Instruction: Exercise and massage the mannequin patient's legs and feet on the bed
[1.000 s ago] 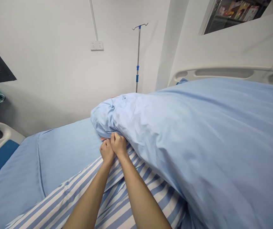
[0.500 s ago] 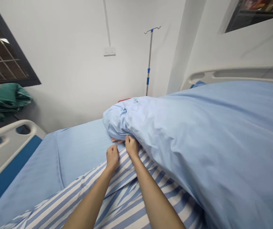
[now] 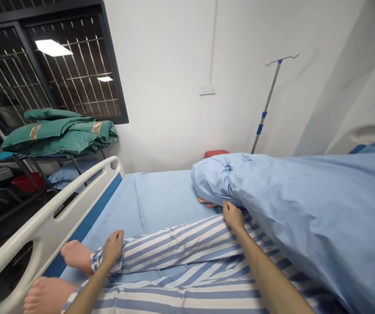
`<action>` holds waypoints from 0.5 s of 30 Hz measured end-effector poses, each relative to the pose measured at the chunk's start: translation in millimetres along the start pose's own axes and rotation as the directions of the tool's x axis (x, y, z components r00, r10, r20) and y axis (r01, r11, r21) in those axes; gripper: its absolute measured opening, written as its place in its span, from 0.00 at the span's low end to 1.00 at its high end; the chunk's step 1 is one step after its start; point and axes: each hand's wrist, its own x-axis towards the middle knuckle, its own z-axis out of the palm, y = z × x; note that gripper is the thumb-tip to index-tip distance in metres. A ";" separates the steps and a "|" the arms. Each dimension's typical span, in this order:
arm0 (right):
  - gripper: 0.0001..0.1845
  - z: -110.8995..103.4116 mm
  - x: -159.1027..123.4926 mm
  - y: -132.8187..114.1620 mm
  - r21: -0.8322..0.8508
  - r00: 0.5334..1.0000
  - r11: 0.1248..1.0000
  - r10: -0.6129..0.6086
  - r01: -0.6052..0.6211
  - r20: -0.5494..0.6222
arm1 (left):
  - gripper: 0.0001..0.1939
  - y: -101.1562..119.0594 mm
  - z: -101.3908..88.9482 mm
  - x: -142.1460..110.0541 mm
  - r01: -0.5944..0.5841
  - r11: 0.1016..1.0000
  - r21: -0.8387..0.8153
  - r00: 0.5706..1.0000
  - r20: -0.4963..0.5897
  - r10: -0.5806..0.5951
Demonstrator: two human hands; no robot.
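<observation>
A person lies on the bed in blue-and-white striped trousers (image 3: 180,244), with bare feet (image 3: 74,255) near the footboard. My left hand (image 3: 112,247) is closed over the cuff of the striped trouser leg at the ankle. My right hand (image 3: 232,216) is closed at the lower edge of the light blue duvet (image 3: 305,205), which is bunched up over the person's body; its fingertips are hidden in the fabric. Just left of my right hand, the lying person's fingers (image 3: 207,202) show from under the duvet. A light blue bed sheet (image 3: 161,196) lies beneath.
The white bed footboard rail (image 3: 53,209) runs along the left. Beyond it, a metal rack holds folded green blankets (image 3: 63,131) and a red basin (image 3: 26,181). An IV pole (image 3: 267,104) stands at the wall behind the bed. A barred window (image 3: 49,74) is at the upper left.
My left hand has left the duvet edge and slid down the striped leg to the ankle cuff. My right hand stays at the duvet. The view has swung left, revealing the feet and footboard.
</observation>
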 end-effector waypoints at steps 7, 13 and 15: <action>0.14 -4.6 -46.8 -22.1 -0.123 0.976 0.968 -0.214 0.218 0.048 | 0.15 -21.6 -1.4 -3.0 -0.150 0.920 0.363 0.975 0.207 0.078; 0.18 43.3 -127.2 -122.7 0.115 0.939 0.940 -0.331 0.320 0.095 | 0.17 -21.5 -5.8 -6.4 -0.126 0.938 0.322 0.975 0.215 0.058; 0.21 68.4 -158.3 -172.0 0.247 0.915 0.902 -0.389 0.354 0.106 | 0.17 -24.5 -4.1 -6.3 -0.118 0.942 0.313 0.978 0.203 0.055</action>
